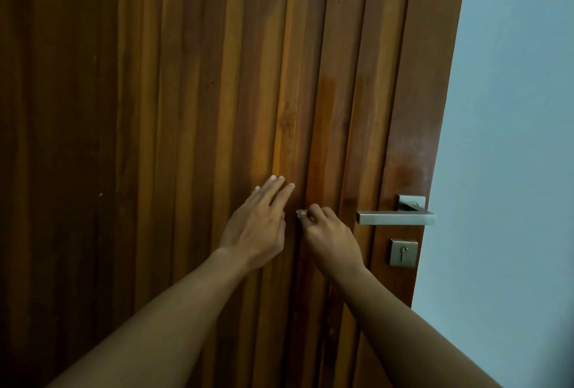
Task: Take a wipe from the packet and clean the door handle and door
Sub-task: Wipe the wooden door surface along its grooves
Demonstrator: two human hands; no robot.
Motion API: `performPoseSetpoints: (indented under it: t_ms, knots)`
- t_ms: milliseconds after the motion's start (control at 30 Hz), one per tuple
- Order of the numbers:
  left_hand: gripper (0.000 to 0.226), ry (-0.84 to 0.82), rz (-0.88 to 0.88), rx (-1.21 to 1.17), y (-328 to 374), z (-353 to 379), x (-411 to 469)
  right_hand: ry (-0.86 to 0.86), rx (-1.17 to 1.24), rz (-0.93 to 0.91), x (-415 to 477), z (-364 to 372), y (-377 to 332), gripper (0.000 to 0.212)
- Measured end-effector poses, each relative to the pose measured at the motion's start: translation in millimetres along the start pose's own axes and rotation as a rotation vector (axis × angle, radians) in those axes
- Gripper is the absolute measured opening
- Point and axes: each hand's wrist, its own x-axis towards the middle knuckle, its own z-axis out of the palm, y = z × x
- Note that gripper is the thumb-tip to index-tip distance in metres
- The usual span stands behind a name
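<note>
A brown wooden door [192, 92] with vertical grooves fills most of the view. Its square silver lever handle [396, 217] sits near the right edge, with a silver keyhole plate [403, 252] just below. My left hand [257, 223] lies flat against the door, fingers spread and pointing up. My right hand [330, 235] is closed on a small bunched white wipe [300, 213], pressing it into a groove left of the handle. Only a tip of the wipe shows past my fingers. The packet is not in view.
A pale blue-grey wall [509, 139] runs along the right of the door's edge. A darker, damp-looking streak [323, 126] runs down the door above my right hand.
</note>
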Motion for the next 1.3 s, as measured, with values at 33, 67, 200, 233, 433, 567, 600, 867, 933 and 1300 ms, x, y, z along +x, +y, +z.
performPoseSetpoints:
  t_ms: [33,67,200,233,433,567,600,867,933,1300]
  knots:
    - [0.056,-0.003,0.001,0.003,-0.2,3.7,-4.7,0.001,0.003,-0.009,-3.9,2.4,-0.2,0.041]
    - [0.056,-0.002,0.001,0.003,-0.6,7.5,-9.4,0.0,0.002,-0.02,-7.7,4.6,-0.4,0.039]
    - [0.055,-0.009,-0.006,0.006,-1.4,24.7,-27.9,-0.036,0.009,-0.033,-24.9,19.0,-2.3,0.038]
    - [0.055,-0.01,-0.005,0.012,-1.7,28.4,-32.2,-0.042,0.015,-0.032,-28.2,22.3,-3.1,0.039]
    - [0.055,-0.042,-0.009,0.058,-4.6,45.4,-57.1,-0.073,0.033,-0.031,-45.9,38.4,-7.9,0.039]
    - [0.055,-0.044,-0.012,0.052,-4.2,53.3,-67.1,-0.096,0.05,-0.031,-57.5,46.0,-13.2,0.038]
    - [0.055,-0.048,-0.011,0.051,-3.9,55.4,-69.2,-0.1,0.055,-0.034,-60.4,47.8,-13.9,0.038]
    - [0.056,-0.074,-0.031,0.03,-0.9,76.3,-92.1,-0.133,0.075,-0.039,-83.8,67.6,-22.6,0.04]
    - [0.057,-0.08,-0.032,0.034,-1.5,80.9,-97.0,-0.132,0.084,-0.038,-89.1,73.3,-24.3,0.04]
    - [0.057,-0.136,-0.063,0.003,0.6,95.0,-126.1,-0.166,0.129,-0.046,-121.0,101.0,-33.8,0.038]
